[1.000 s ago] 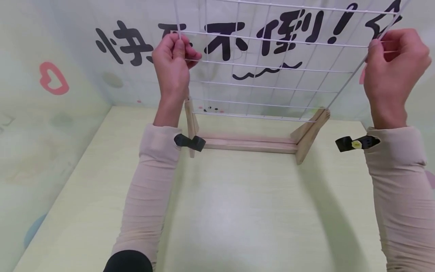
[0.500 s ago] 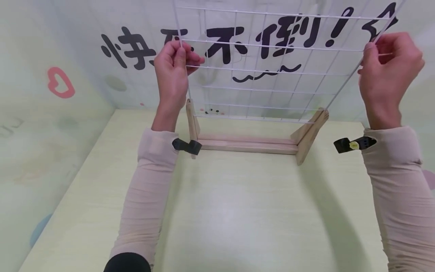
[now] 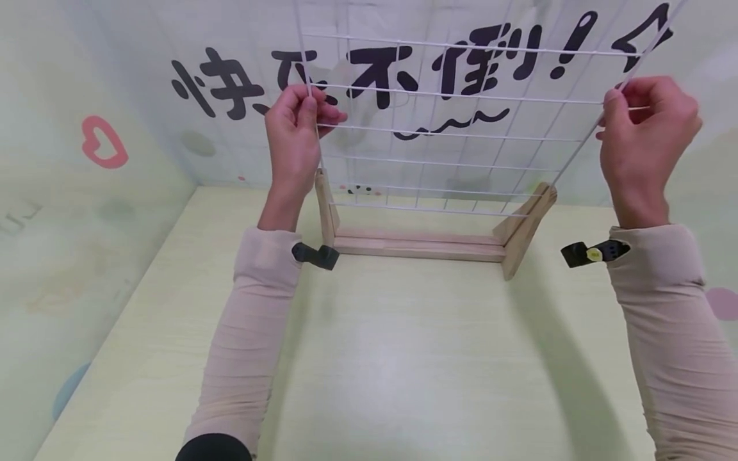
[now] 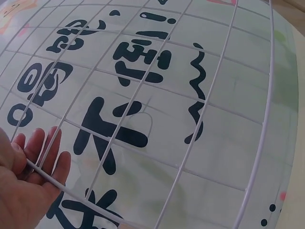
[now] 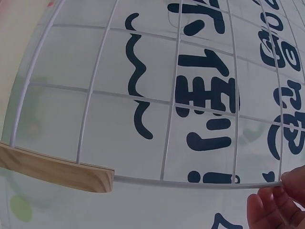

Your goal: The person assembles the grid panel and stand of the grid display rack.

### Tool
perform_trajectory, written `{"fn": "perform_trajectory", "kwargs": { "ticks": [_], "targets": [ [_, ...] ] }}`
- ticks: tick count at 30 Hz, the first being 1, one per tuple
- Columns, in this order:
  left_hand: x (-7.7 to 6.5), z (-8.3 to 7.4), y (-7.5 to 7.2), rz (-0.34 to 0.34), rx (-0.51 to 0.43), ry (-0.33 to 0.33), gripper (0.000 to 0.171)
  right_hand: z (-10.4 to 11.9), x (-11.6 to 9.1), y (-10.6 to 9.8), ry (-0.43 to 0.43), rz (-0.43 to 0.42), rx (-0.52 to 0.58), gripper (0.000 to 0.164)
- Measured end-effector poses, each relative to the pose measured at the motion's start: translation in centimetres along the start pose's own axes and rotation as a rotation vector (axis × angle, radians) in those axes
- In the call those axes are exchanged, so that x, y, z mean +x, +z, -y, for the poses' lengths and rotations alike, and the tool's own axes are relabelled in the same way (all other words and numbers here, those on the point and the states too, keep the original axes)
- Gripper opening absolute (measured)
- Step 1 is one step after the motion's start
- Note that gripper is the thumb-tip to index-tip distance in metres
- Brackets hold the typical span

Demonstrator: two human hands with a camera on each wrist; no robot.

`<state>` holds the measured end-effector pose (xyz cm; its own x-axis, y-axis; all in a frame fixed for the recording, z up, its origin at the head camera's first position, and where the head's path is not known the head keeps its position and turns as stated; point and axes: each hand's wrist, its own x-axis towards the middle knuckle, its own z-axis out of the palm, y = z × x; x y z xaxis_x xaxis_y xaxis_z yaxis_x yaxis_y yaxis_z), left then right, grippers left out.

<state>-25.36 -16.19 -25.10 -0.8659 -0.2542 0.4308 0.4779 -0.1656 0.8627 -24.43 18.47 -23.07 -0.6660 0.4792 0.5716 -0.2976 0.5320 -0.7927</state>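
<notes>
A white wire grid panel [image 3: 450, 93] stands tilted between the two slotted side posts of a wooden stand [image 3: 421, 248]. My left hand [image 3: 293, 137] pinches its left edge wire between thumb and fingers; in the left wrist view the other fingertips poke behind the mesh. On the far side my right hand [image 3: 648, 137] pinches the right edge wire. In the right wrist view, that edge wire runs into the slot of the right wooden post [image 5: 57, 167]. The panel's lowest wire hangs above the stand's crossbar. The panel's top lies outside the head view.
The stand rests on a pale table [image 3: 369, 358] near its back edge. Behind it rises a wall covering [image 3: 230, 147] with large black characters and a wavy line. Another wall with a pink heart [image 3: 104, 142] borders the table's left side.
The grid panel has slid down between the posts, its lowest wire now nearer the crossbar. Both hands have come down with it, the right one also shifting left. The stand stays put.
</notes>
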Motion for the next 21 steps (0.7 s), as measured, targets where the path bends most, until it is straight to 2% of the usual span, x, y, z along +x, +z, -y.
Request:
{"fn": "perform_trajectory", "kwargs": {
  "ticks": [6, 13, 21],
  "targets": [
    [-0.1, 0.9, -0.5, 0.005, 0.011, -0.013, 0.011, -1.8, 0.4, 0.4, -0.01, 0.019, -0.064, 0.014],
    [-0.1, 2.4, -1.2, 0.006, 0.071, -0.024, 0.012, -2.9, 0.0, 0.6, 0.003, 0.032, -0.003, 0.017],
    [-1.2, 1.6, -1.1, 0.026, 0.113, -0.012, 0.012, -3.4, -0.7, 0.5, -0.013, 0.019, 0.007, 0.021]
  ]
}}
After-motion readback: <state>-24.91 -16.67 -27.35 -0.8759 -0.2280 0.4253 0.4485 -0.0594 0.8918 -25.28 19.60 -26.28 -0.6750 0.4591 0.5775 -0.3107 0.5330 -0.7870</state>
